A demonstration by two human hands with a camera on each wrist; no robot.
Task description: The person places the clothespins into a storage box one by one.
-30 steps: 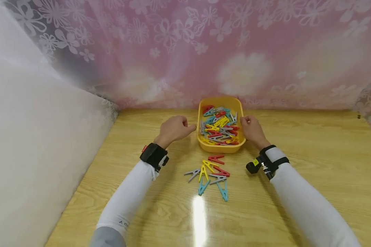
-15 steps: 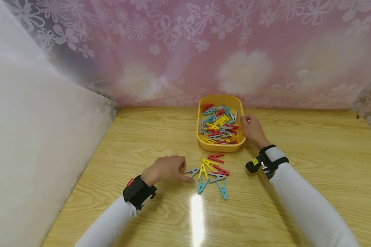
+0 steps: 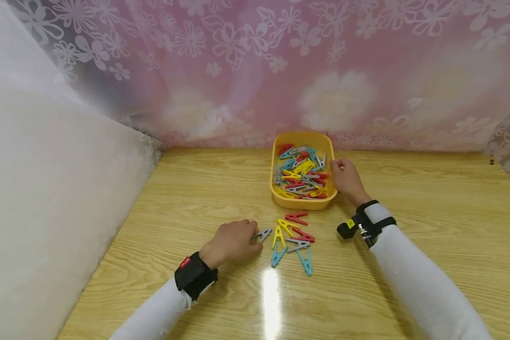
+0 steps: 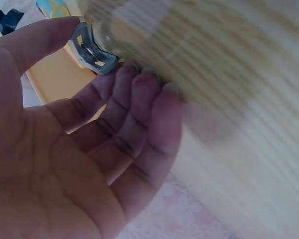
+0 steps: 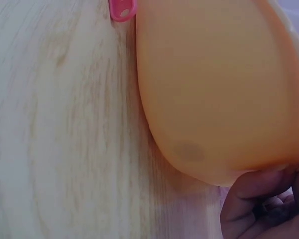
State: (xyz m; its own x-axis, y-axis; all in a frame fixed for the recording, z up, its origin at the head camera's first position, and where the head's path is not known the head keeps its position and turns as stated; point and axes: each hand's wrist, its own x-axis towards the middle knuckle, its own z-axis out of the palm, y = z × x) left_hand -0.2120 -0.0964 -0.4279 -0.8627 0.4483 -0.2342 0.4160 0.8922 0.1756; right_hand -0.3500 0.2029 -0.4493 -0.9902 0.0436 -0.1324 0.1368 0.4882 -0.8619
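In the left wrist view, the thumb and index fingertip of my left hand point(image 3: 233, 241) pinch a grey clothespin point(image 4: 93, 50) between them, down at the wooden tabletop. The other fingers curve alongside. From the head, part of that clothespin is covered by the fingers. My right hand point(image 3: 347, 179) grips the right rim of a yellow plastic basket point(image 3: 304, 203), which stands against the curtain side of the table. Red, yellow, grey and blue clothespins point(image 3: 303, 165) fill the basket. Just right of my left hand lies a loose group of clothespins, including a yellow one point(image 3: 278, 237) and a blue one point(image 3: 306, 262).
A pink flowered curtain point(image 3: 255, 94) hangs behind the table point(image 3: 187, 189). To the left rises a white sheet-like wall point(image 3: 59, 179). Nearest the basket's front lies a red clothespin point(image 3: 296, 217). Each wrist wears a black strapped camera.
My left hand has come from beside the basket's left rim down and to the left, and its fingers have closed on the grey clothespin. The right hand stays on the basket rim.
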